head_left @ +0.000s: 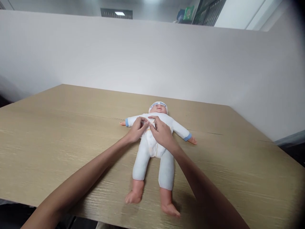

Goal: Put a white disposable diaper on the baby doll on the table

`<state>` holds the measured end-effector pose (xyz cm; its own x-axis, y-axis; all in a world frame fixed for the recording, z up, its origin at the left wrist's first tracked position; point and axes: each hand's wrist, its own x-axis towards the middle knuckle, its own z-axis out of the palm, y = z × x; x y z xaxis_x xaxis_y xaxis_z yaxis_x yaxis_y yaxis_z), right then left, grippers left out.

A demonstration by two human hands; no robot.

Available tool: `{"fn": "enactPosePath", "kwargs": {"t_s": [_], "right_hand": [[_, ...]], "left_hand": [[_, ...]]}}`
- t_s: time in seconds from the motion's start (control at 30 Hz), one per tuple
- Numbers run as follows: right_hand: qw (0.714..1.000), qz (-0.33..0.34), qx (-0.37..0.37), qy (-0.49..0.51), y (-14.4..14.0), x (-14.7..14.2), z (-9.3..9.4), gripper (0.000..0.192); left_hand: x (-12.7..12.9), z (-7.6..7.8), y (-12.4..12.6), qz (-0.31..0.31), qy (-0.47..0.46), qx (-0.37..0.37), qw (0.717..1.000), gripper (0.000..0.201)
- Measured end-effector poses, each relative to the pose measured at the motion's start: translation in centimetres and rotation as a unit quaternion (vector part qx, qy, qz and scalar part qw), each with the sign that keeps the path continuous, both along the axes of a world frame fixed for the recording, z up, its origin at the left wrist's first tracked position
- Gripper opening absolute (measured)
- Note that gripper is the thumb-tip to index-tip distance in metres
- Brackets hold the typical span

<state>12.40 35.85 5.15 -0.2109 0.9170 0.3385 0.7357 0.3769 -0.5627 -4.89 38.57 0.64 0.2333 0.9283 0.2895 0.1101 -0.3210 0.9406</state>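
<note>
A baby doll (166, 119) in a white outfit with blue cuffs lies on its back, head away from me, arms spread and bare feet toward me. Round its hips is a white diaper (153, 147) with a yellowish line near the waist. At the diaper's front waist, my left hand (138, 129) has its thumb and fingers closed in a pinch. My right hand (162, 133) pinches the same edge from the other side, its fingertips almost meeting the left ones. Both hands partly hide the waistband and the doll's belly.
The doll rests on a wide wooden table (71, 140) with thin seams across its top. A pale partition wall (143, 60) stands behind the far edge. Beyond it, a green package (188, 13) shows at the top.
</note>
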Motion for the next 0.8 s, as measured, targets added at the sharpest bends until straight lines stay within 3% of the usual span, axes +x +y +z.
{"fn": "enactPosePath", "kwargs": {"t_s": [0.2, 0.33, 0.43, 0.5, 0.6, 0.7, 0.8], "right_hand": [[0.999, -0.012, 0.013, 0.047, 0.2, 0.1, -0.7, 0.042], [0.993, -0.033, 0.054, 0.099, 0.2, 0.3, -0.3, 0.048], [0.986, -0.047, 0.121, 0.103, -1.8, 0.5, 0.7, 0.041], [0.985, -0.030, 0.137, 0.099, -4.8, 0.8, 1.2, 0.027], [0.990, 0.055, 0.043, 0.121, -10.4, 1.9, 0.9, 0.007], [0.982, 0.116, -0.094, 0.115, -14.4, 3.8, -0.6, 0.015], [0.993, 0.067, -0.083, 0.043, -15.1, 5.7, -2.2, 0.009]], "left_hand": [[-0.4, -1.0, 0.6, -0.023, 0.032, 0.003, 0.999, 0.041], [-0.3, -0.5, 0.2, 0.055, 0.049, 0.013, 0.997, 0.033], [-0.5, 0.7, -2.2, 0.136, 0.049, 0.033, 0.989, 0.030], [-0.9, 1.7, -5.0, 0.143, 0.061, 0.082, 0.984, 0.031], [-1.9, 2.9, -9.8, 0.031, 0.147, 0.169, 0.974, 0.031], [-2.7, 3.0, -13.1, -0.102, 0.277, 0.165, 0.941, 0.038], [-2.8, 2.1, -13.8, -0.101, 0.340, 0.121, 0.927, 0.045]]}}
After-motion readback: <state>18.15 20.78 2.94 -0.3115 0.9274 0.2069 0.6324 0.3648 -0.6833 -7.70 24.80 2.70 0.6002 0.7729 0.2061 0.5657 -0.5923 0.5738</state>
